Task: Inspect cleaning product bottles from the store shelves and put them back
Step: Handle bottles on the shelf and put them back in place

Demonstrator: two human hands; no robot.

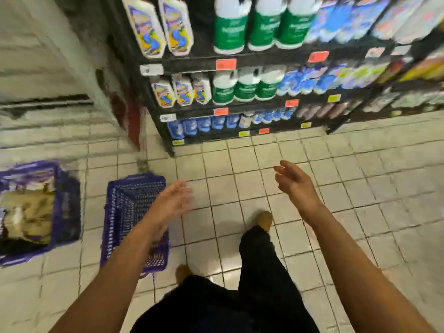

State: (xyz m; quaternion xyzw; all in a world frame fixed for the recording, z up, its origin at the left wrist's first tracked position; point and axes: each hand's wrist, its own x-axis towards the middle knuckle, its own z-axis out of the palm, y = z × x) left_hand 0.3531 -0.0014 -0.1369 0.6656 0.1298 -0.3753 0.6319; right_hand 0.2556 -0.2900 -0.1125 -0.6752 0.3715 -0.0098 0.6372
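I look down on a pale tiled floor [324,179] in a store aisle, the picture smeared by motion. A black shelf unit [192,61] stands ahead, stocked in rows: green-labelled bottles [259,27] on the upper tier and again below, white bottles [157,27] with yellow and blue labels to their left, blue packs [201,126] on the lowest tier. Two purple baskets [134,212] sit on the floor at left. My left hand [171,203] hangs over the nearer basket, fingers extended and spread, holding nothing. My right hand [294,183] is raised toward the shelves, fingers loosely extended, also holding nothing.
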